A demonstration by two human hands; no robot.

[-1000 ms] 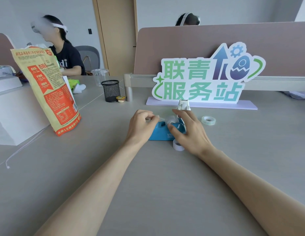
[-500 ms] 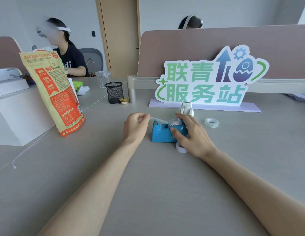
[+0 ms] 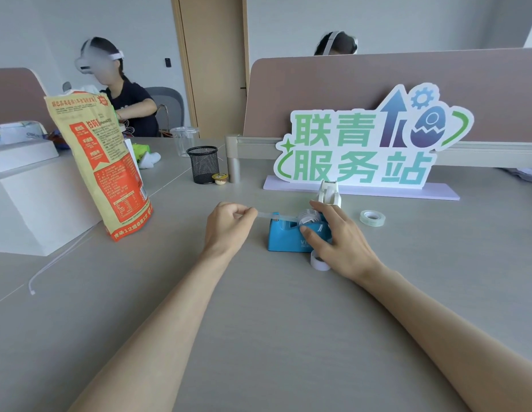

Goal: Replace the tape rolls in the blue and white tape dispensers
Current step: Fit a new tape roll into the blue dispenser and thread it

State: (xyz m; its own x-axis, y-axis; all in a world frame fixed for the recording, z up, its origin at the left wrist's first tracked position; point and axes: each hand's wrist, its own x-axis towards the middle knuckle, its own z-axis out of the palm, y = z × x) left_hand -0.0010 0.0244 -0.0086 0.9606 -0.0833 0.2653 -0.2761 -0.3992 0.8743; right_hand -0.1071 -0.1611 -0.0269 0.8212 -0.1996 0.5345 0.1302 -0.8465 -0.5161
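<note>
The right hand [image 3: 339, 242] clasped the blue dispenser [image 3: 284, 240], bracing it; the left hand [image 3: 229, 227], fingers curled, pinched the tape strip [image 3: 267, 215] taut toward nine o'clock, presumably for threading; the white dispenser [image 3: 330, 193] stood at its twelve o'clock.

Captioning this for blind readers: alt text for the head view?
A person's left hand pinches a strip of clear tape stretched from the blue dispenser, which the right hand steadies on a grey desk. A white dispenser stands behind.
</note>
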